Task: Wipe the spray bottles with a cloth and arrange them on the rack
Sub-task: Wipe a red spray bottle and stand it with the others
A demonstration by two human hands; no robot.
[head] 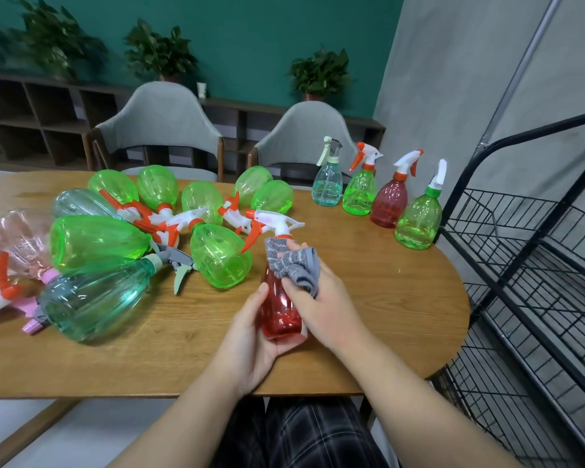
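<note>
Your left hand [250, 336] was closed around the base of the red bottle [279, 312], holding it above the near edge of the bench [368, 298]. Your right hand [321, 305] pinched the grey cloth [296, 265] against the bottle's shoulder, fingers curled, thumb on the plastic.

Risks, as a judgement:
- The grip sat low on smooth plastic. A hard wiping stroke could have twisted the bottle out of your palm and dropped it over the bench edge.
- The cloth lay just below the white sprayer head [277, 224]. It could have snagged the orange trigger.
- The pile of lying bottles [132, 238] at 10 o'clock was loose and round-bodied. A knock from your left elbow could have rolled several.

Count:
- Held: one red bottle.
- Standing row [375, 194] at 1 o'clock: four, namely one pale blue, two green, one red.
- Lying: about eleven, mostly green; the left edge cut some off.
- Cloths: one.
- Black wire rack [527, 258] at 3 o'clock: one, with no bottles on its visible shelves.
</note>
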